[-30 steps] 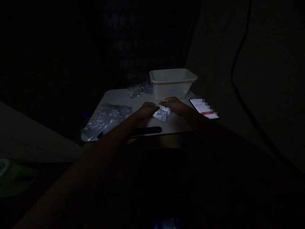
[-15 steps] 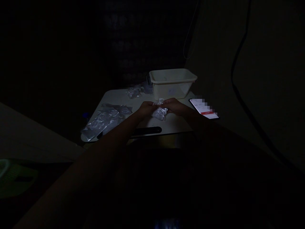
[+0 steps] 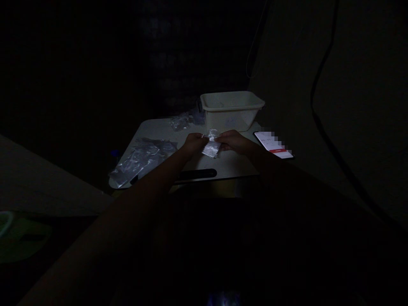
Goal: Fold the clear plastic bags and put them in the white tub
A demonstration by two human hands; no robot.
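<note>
A small, shiny clear plastic bag [image 3: 211,148] is held above the white table [image 3: 236,168], near its middle. My left hand [image 3: 194,143] pinches the bag's left side, and my right hand [image 3: 234,141] grips its right side with the thumb on top. What the bag contains, if anything, is too dim to make out. To the left lies a spread pile of flat clear plastic bags [image 3: 140,159]. Behind my hands stands a whitish plastic bin [image 3: 229,119], its inside mostly in shadow.
Crumpled clear plastic packets [image 3: 181,122] lie at the back, left of the bin. A lit phone [image 3: 270,144] rests at the table's right edge. The table has a dark slot [image 3: 197,173] near its front. A dark cable [image 3: 314,93] hangs at right; a green basket [image 3: 25,238] sits lower left.
My hands have drawn slightly apart, and more of the plastic bag shows between them, looking flatter. The bin, phone and bag pile stay in place.
</note>
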